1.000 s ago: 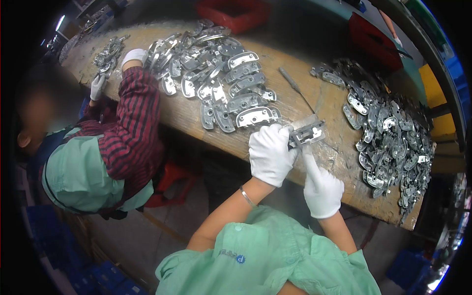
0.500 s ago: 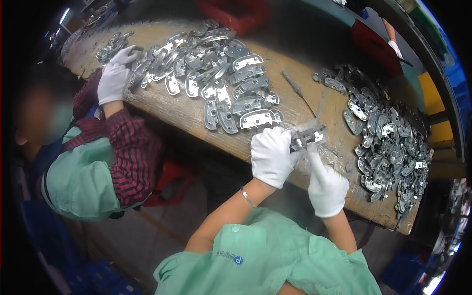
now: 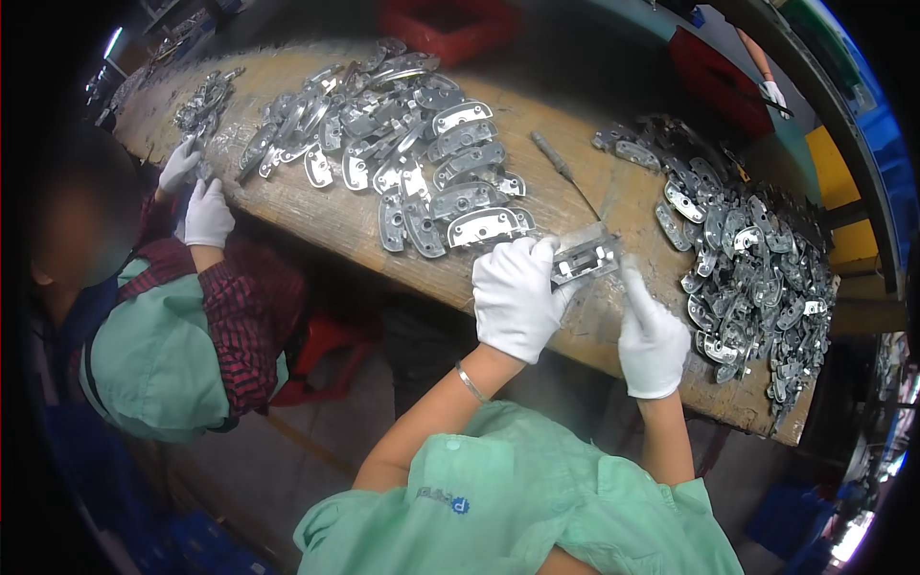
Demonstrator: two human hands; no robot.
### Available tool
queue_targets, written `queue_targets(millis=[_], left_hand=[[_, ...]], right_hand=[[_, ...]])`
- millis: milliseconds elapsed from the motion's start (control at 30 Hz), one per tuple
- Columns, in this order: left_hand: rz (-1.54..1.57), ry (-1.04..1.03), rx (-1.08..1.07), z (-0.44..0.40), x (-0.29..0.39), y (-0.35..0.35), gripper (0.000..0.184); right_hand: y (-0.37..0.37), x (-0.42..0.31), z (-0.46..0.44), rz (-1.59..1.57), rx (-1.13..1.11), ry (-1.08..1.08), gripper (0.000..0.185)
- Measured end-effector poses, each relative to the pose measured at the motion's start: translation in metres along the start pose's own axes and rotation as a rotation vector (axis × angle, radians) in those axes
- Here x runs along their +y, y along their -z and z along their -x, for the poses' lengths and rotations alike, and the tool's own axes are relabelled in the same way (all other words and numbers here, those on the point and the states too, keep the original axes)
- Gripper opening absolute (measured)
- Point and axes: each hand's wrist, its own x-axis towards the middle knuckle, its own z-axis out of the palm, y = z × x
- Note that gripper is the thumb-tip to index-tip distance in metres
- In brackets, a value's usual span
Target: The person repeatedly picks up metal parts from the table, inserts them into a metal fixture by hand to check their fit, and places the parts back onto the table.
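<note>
My left hand (image 3: 517,299), in a white glove, grips a metal part (image 3: 586,259) over the front edge of the wooden table. Just right of that part is my right hand (image 3: 654,331), also gloved, its index finger pointing up and the others curled; whether it holds something small is hidden. Behind the part lies a thin tool with a dark handle (image 3: 550,153). Curved metal plates (image 3: 482,225) are laid out in a pile to the left of the tool. A heap of smaller metal parts (image 3: 757,278) covers the table's right end.
At the left a co-worker in a striped sleeve (image 3: 240,321) has both gloved hands near small parts (image 3: 203,101). Red bins (image 3: 450,29) stand behind the table (image 3: 316,225). Another person's gloved hand (image 3: 772,93) shows at the upper right.
My right hand has moved right, away from the metal part, which stays in my left hand. The co-worker's raised hand has gone from the plates back beside the other hand.
</note>
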Motion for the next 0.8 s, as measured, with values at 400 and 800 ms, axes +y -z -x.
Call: queue_targets(millis=[400,800], left_hand=[[-0.021,-0.078,-0.041,-0.004,0.000,0.001,0.050],[0.064,0.042,0.013,0.001,-0.003,-0.002,0.041]], right_hand=[[-0.016,0.000,-0.007,0.043,-0.081,0.022,0.063],[-0.020,-0.025,0.018,0.154,-0.062,0.146,0.071]])
